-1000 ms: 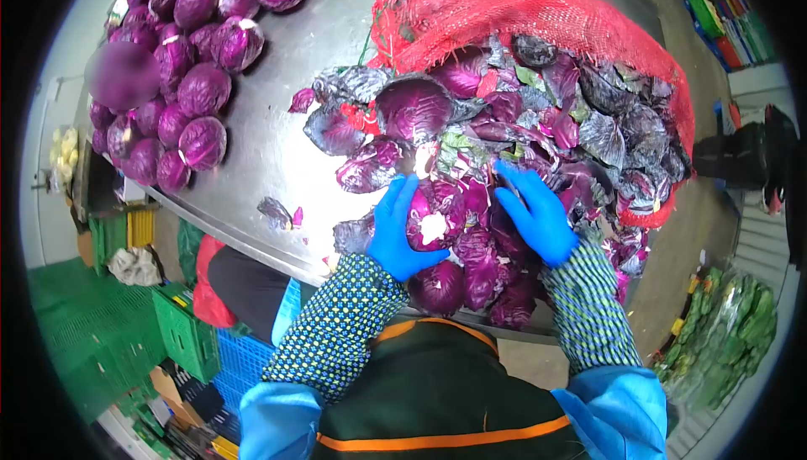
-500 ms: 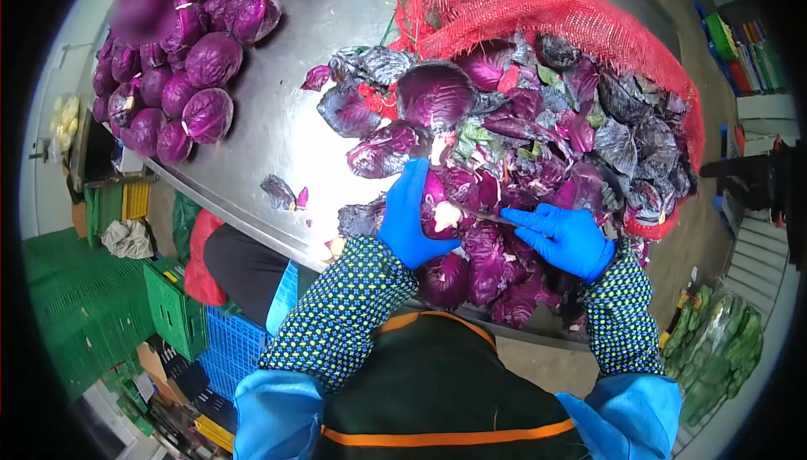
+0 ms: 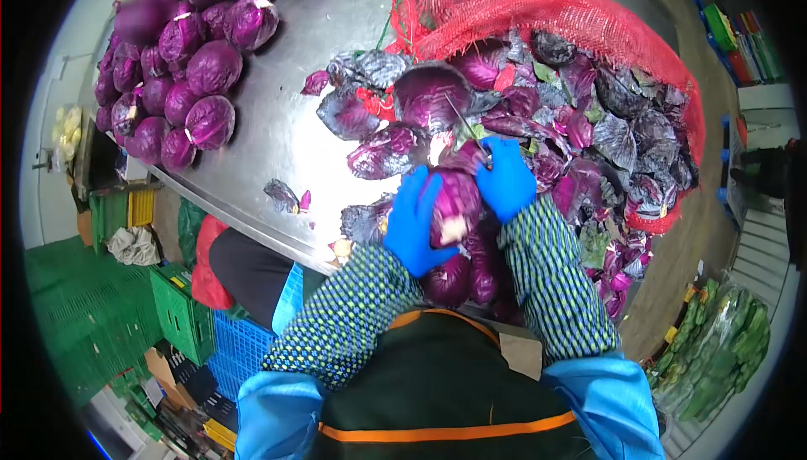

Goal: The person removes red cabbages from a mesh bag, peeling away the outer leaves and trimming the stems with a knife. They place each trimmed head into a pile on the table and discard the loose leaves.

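Observation:
In blue gloves, my left hand [image 3: 412, 223] grips the left side of a red cabbage [image 3: 458, 201], its pale cut stem turned toward me. My right hand [image 3: 508, 179] is closed round a knife [image 3: 464, 117] at the cabbage's far right side; the thin blade points up and left, away from me. The knife's handle is hidden in the glove. More red cabbages [image 3: 445, 282] lie just below, near the table edge. Loose purple outer leaves [image 3: 433, 94] are heaped beyond and to the right of my hands.
A red mesh bag [image 3: 538, 6] lies over the far side of the leaf heap. Trimmed red cabbages [image 3: 214, 65] are piled at the left of the steel table [image 3: 294, 65]. Green crates [image 3: 181, 309] and a blue crate [image 3: 239, 346] stand at lower left. Bagged green vegetables [image 3: 714, 351] are at lower right.
My right hand has moved left and away from me, and the knife blade now points away instead of across the stem. The cabbage has tilted so its stem faces me.

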Demonstrator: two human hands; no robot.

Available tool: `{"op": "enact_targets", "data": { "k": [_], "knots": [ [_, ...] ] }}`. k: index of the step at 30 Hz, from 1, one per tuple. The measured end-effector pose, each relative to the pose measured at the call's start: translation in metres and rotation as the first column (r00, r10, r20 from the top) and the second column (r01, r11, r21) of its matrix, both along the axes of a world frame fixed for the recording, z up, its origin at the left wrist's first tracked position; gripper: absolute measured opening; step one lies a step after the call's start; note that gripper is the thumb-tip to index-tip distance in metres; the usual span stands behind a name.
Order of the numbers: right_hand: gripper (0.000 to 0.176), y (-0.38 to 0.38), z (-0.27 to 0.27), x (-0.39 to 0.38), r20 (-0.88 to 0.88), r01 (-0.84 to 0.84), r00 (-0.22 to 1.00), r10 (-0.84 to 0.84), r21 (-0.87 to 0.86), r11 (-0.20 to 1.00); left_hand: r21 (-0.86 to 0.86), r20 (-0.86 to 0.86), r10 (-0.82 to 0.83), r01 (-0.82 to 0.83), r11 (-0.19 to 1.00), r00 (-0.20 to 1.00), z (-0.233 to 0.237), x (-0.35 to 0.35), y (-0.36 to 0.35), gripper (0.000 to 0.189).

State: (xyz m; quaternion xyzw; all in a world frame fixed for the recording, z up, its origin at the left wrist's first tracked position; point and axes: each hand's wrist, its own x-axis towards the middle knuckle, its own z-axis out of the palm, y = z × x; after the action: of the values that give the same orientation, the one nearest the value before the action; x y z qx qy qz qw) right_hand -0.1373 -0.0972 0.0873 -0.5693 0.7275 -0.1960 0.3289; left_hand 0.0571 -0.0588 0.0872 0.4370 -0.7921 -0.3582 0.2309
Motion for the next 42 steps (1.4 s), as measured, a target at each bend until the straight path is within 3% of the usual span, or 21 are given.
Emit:
{"op": "enact_targets", "data": {
  "k": [5, 9, 11, 12, 13, 15, 17, 18, 21, 22, 23, 25, 27, 30, 31, 33, 34, 36, 39, 41, 42],
  "knots": [
    [0.054, -0.006, -0.011, -0.015, -0.017, -0.091, 0.996, 0.091, 0.022, 0.996, -0.025, -0.03, 0.035, -0.036, 0.999, 0.999, 0.004, 0.007, 0.009, 0.101],
    [0.053, 0.033, 0.021, 0.013, 0.298, 0.035, 0.954, -0.042, 0.029, 0.999, 0.125, 0.34, 0.143, -0.196, 0.973, 0.929, 0.046, -0.008, 0.0, 0.095],
    [0.051, 0.054, -0.001, 0.024, 0.323, 0.041, 0.946, 0.006, -0.139, 0.989, 0.279, 0.614, -0.069, -0.135, 0.951, 0.787, 0.056, -0.02, -0.018, 0.093],
    [0.047, 0.056, -0.004, 0.024, 0.347, -0.001, 0.937, 0.051, -0.143, 0.99, 0.528, 0.336, -0.269, 0.056, 0.847, 0.903, 0.06, -0.012, -0.035, 0.096],
    [0.047, 0.06, -0.015, 0.021, 0.352, 0.013, 0.935, 0.037, -0.14, 0.99, 0.532, 0.339, -0.282, 0.064, 0.845, 0.897, 0.048, 0.0, -0.028, 0.096],
    [0.043, 0.058, -0.042, 0.009, 0.28, 0.192, 0.932, -0.232, 0.162, 0.968, 0.575, 0.304, -0.214, 0.0, 0.818, 0.928, 0.014, 0.026, -0.007, 0.087],
    [0.046, 0.05, -0.025, 0.005, 0.343, 0.13, 0.906, -0.247, 0.33, 0.935, 0.879, -0.273, 0.047, 0.23, 0.418, 0.961, 0.022, 0.053, -0.004, 0.078],
    [0.053, 0.056, -0.026, 0.004, 0.435, 0.15, 0.857, -0.276, 0.301, 0.942, 0.844, -0.206, 0.233, 0.052, 0.533, 0.95, 0.03, 0.061, 0.006, 0.065],
    [0.081, 0.068, 0.036, 0.017, 0.786, 0.206, 0.562, -0.258, 0.169, 0.964, 0.806, -0.276, 0.465, -0.061, 0.588, 0.841, 0.044, 0.069, 0.023, 0.084],
    [0.086, 0.072, 0.056, 0.018, 0.75, 0.082, 0.658, -0.058, 0.006, 0.997, 0.808, -0.273, 0.46, -0.058, 0.586, 0.845, 0.053, 0.064, 0.02, 0.084],
    [0.092, 0.073, 0.074, 0.019, 0.674, -0.056, 0.725, 0.145, -0.152, 0.987, 0.674, -0.267, 0.362, -0.095, 0.732, 0.893, 0.069, 0.056, 0.013, 0.092],
    [0.096, 0.065, 0.107, 0.029, 0.348, -0.146, 0.906, 0.242, -0.281, 0.949, 0.39, -0.216, 0.196, -0.099, 0.916, 0.957, 0.081, 0.038, 0.006, 0.106],
    [0.078, 0.062, 0.108, 0.022, 0.387, -0.119, 0.9, 0.202, -0.228, 0.966, 0.211, -0.149, 0.064, -0.032, 0.977, 0.987, 0.107, 0.021, -0.006, 0.107],
    [0.032, 0.064, 0.104, 0.017, 0.829, 0.357, 0.559, 0.007, -0.248, 0.901, 0.281, -0.233, 0.032, 0.035, 0.959, 0.972, 0.116, 0.018, -0.006, 0.108],
    [0.029, 0.054, 0.114, -0.001, 0.816, 0.435, 0.473, -0.331, 0.11, 0.894, 0.274, -0.235, 0.014, 0.052, 0.96, 0.972, 0.116, 0.017, -0.005, 0.108],
    [0.042, 0.044, 0.071, -0.04, 0.523, 0.354, 0.764, -0.378, 0.15, 0.923, 0.199, -0.228, -0.026, 0.072, 0.977, 0.973, 0.115, 0.017, 0.001, 0.109],
    [0.052, 0.057, 0.044, -0.051, 0.627, 0.342, 0.709, -0.322, 0.094, 0.935, 0.277, -0.251, 0.011, 0.061, 0.959, 0.968, 0.119, 0.014, 0.004, 0.111],
    [0.081, 0.061, 0.072, -0.045, 0.176, 0.228, 0.963, -0.202, -0.142, 0.963, 0.195, -0.295, -0.009, 0.07, 0.978, 0.956, 0.115, 0.007, 0.004, 0.112],
    [0.082, 0.074, 0.135, -0.026, 0.808, 0.19, 0.589, -0.018, -0.117, 0.975, 0.057, -0.268, -0.069, 0.087, 0.995, 0.961, 0.117, 0.002, -0.001, 0.115],
    [0.074, 0.074, 0.148, -0.024, 0.608, -0.144, 0.757, 0.238, -0.2, 0.969, 0.301, -0.567, 0.116, 0.074, 0.951, 0.816, 0.118, -0.004, -0.004, 0.117],
    [0.068, 0.073, 0.146, -0.021, 0.731, -0.05, 0.663, 0.161, -0.172, 0.984, 0.33, -0.618, 0.145, 0.088, 0.94, 0.773, 0.119, -0.004, -0.008, 0.117]
  ]
}}
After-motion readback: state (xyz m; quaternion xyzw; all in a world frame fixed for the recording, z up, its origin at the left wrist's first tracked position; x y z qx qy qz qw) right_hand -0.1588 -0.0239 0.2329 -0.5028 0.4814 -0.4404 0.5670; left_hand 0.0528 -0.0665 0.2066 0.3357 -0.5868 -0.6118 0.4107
